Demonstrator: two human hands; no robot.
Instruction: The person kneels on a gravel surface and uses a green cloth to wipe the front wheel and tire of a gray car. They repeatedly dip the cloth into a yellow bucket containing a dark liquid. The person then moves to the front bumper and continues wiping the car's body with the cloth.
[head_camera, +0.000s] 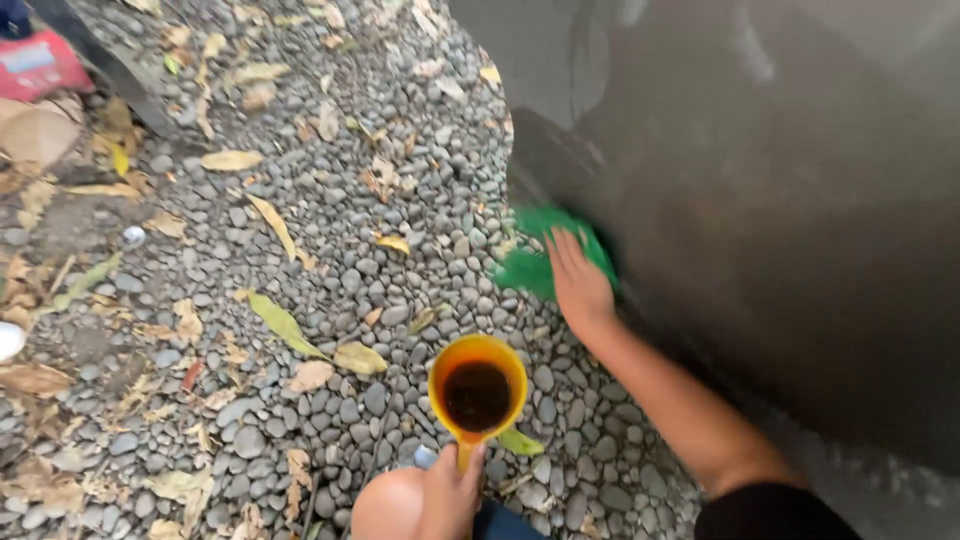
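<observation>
My left hand (450, 492) grips the handle of an orange scoop (478, 388) that holds dark liquid, low in the view near my knee. Farther up, my right hand (577, 282) presses a green cloth (540, 255) against the lower edge of a grey vehicle body (760, 200). The cloth is partly hidden under my fingers and blurred. My right forearm runs down to a black sleeve at the bottom right.
Grey pebbles (330, 300) with dry yellow and brown leaves cover the ground. A red object (38, 62) lies at the top left corner. A small white object (132, 235) sits among the stones at left. The vehicle fills the right half.
</observation>
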